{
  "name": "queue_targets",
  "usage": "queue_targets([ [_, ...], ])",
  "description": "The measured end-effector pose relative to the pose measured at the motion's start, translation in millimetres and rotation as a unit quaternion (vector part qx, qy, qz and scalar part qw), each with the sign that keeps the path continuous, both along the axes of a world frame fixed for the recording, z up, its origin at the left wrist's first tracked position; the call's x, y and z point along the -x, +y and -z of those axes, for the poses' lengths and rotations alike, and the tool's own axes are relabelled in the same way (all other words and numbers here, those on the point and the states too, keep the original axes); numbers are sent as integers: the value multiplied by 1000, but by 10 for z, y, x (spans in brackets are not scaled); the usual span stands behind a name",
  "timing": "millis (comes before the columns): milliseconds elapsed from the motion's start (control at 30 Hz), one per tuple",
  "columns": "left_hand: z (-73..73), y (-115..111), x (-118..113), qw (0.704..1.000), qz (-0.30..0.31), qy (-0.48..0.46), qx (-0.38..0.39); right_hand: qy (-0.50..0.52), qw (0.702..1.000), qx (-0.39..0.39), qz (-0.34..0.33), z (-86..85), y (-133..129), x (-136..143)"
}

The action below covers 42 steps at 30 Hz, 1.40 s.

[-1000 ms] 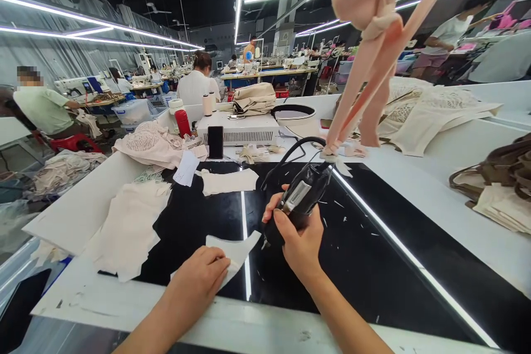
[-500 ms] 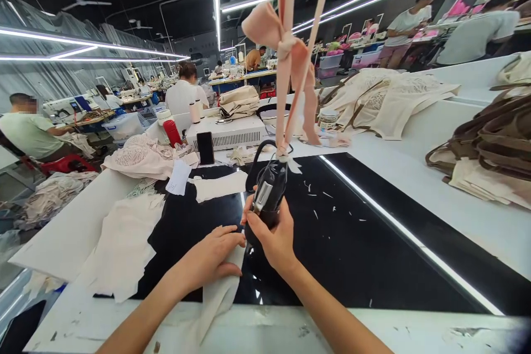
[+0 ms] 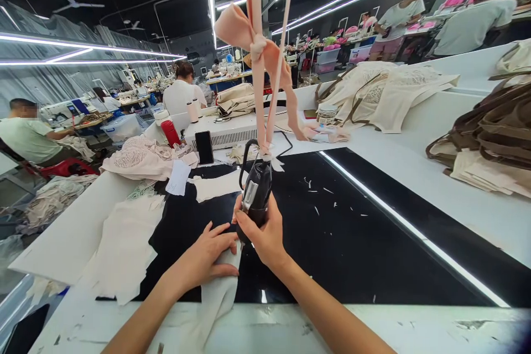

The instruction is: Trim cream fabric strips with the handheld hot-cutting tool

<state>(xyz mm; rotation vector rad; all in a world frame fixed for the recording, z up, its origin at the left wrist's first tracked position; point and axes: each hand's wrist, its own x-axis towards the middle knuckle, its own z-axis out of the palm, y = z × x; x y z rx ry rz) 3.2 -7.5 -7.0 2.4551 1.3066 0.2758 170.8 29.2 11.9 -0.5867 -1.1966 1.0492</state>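
My right hand (image 3: 265,240) is closed around a black corded electric fabric cutter (image 3: 259,193), held upright with its lower end against the edge of a pale cloth strip (image 3: 219,294). The cutter's head is mostly hidden behind my fingers. Pink fabric straps (image 3: 257,83), knotted together, run up from the top of the tool. My left hand (image 3: 199,260) lies on the cloth strip just left of the cutter, fingers spread and pressing it down on the black mat (image 3: 332,265). The strip's near end hangs over the mat's front edge.
Cut cream pieces (image 3: 128,243) lie at the left, with lace garments (image 3: 136,157) behind. A phone (image 3: 204,147) leans against a white box (image 3: 226,135). Thin white scraps (image 3: 316,211) dot the mat. Garments with brown straps (image 3: 493,127) are piled right. Other people sit farther off.
The cutter and my right hand have shifted left, closer to my left hand, and the pink straps have swung left too. My left hand has moved slightly left, still on the cloth.
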Motion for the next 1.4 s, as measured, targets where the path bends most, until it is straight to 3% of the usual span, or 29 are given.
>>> queue_targets([
  [700,90,49,37,999,0,-28,36,-1,1000,-4,-13,48,-88,-5],
  [933,66,89,70,996,0,-41,83,7,1000,0,-17,5,-124,-13],
  [1400,46,84,66,996,9,-52,77,11,1000,10,-21,4,-129,18],
])
